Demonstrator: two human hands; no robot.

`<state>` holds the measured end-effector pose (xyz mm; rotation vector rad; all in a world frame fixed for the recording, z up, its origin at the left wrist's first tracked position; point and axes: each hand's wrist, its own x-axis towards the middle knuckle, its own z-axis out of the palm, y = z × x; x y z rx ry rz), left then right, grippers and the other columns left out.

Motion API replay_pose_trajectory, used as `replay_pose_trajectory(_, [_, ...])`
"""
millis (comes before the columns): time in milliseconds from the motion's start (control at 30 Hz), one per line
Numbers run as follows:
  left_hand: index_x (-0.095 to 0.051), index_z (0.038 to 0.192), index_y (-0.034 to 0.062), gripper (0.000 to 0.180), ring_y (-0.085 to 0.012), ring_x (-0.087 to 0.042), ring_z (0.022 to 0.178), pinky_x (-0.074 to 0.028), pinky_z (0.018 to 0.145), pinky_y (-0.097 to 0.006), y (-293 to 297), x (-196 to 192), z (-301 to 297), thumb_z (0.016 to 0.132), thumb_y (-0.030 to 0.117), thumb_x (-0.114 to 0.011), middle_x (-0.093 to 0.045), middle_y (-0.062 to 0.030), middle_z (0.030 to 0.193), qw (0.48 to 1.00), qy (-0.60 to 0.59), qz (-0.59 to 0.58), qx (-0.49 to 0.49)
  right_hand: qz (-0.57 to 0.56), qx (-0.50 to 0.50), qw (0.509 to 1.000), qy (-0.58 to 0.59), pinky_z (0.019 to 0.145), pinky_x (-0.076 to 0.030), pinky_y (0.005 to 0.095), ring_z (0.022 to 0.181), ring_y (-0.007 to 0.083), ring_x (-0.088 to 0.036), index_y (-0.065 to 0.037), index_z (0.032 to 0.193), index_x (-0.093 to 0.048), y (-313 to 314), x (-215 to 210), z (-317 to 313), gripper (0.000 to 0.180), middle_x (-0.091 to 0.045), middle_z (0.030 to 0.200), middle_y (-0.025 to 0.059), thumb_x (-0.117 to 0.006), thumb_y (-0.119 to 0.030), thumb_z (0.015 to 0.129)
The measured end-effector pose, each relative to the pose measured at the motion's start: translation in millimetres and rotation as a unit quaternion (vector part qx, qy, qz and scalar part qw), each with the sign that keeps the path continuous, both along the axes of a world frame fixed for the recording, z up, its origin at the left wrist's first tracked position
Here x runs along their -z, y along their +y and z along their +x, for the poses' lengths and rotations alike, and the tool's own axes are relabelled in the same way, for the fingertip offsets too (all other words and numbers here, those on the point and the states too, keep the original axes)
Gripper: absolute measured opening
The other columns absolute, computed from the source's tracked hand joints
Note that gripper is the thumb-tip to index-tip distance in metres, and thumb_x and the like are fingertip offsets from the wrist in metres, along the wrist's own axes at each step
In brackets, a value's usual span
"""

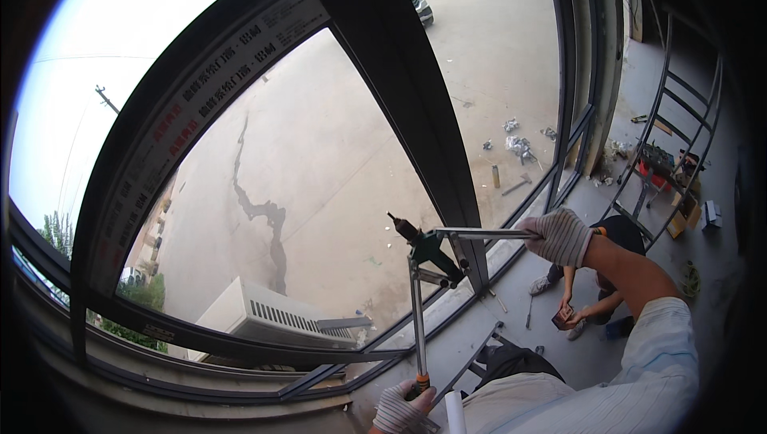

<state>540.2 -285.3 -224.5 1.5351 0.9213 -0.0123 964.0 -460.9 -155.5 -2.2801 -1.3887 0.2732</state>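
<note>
A two-handled hand riveter (431, 252) with a dark green head and a black nose is held up in front of the dark window frame. Its two long silver arms spread wide apart. My left hand (402, 410), in a striped knit work glove, is closed round the orange-ended grip of the lower arm. The other arm runs out to the right, where my right hand (563, 237), gloved alike, is wrapped round its end. The nose points up and left, and I see it touching nothing. Part of each handle is hidden by the fingers.
A dark upright bar (407, 75) divides the large window. Outside are a white air-conditioner unit (276, 318) and litter on the ground. Below right, another person's hands (569, 316) hold a phone-like object. A ladder (671, 107) stands at right near boxes and tools (679, 174).
</note>
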Motion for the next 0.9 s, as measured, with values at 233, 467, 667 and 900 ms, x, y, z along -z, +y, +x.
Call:
replay_pose_trajectory(233, [-0.069, 0.083, 0.0022, 0.017, -0.0057, -0.060, 0.055, -0.047, 0.050, -0.024, 46, -100, 62, 0.089, 0.014, -0.078, -0.063, -0.0008, 0.060, 0.976, -0.165, 0.141, 0.027, 0.227, 0.045, 0.969, -0.087, 0.064, -0.058, 0.0339, 0.062, 0.0181, -0.069, -0.009, 0.113, -0.068, 31, -84, 52, 0.022, -0.068, 0.070, 0.0062, -0.067, -0.025, 0.098])
replay_pose_trajectory(467, [-0.066, 0.080, 0.0004, 0.021, -0.0039, -0.055, 0.059, -0.046, 0.055, -0.024, 58, -181, 119, 0.086, 0.015, -0.080, -0.061, 0.0009, 0.062, 0.954, -0.198, 0.226, 0.008, 0.292, 0.111, 0.930, -0.196, 0.062, -0.056, 0.0373, 0.060, 0.0231, -0.067, -0.008, 0.104, -0.068, 51, -156, 88, 0.028, -0.066, 0.067, 0.0081, -0.063, -0.036, 0.102])
replay_pose_trajectory(667, [-0.067, 0.082, 0.0006, 0.026, -0.0030, -0.049, 0.061, -0.041, 0.056, -0.023, 71, -197, 137, 0.088, 0.023, -0.079, -0.059, 0.0032, 0.065, 0.961, -0.200, 0.191, -0.021, 0.234, 0.141, 0.917, -0.290, 0.067, -0.057, 0.0396, 0.068, 0.0272, -0.072, -0.007, 0.107, -0.070, 70, -186, 104, 0.035, -0.070, 0.072, 0.0125, -0.059, -0.040, 0.104])
replay_pose_trajectory(900, [-0.067, 0.081, 0.0023, 0.026, -0.0035, -0.048, 0.061, -0.040, 0.056, -0.025, 81, -201, 148, 0.088, 0.024, -0.079, -0.058, 0.0033, 0.067, 0.961, -0.218, 0.169, -0.022, 0.223, 0.154, 0.910, -0.314, 0.069, -0.056, 0.0414, 0.069, 0.0287, -0.071, -0.010, 0.109, -0.070, 76, -186, 118, 0.037, -0.070, 0.072, 0.0115, -0.055, -0.043, 0.105])
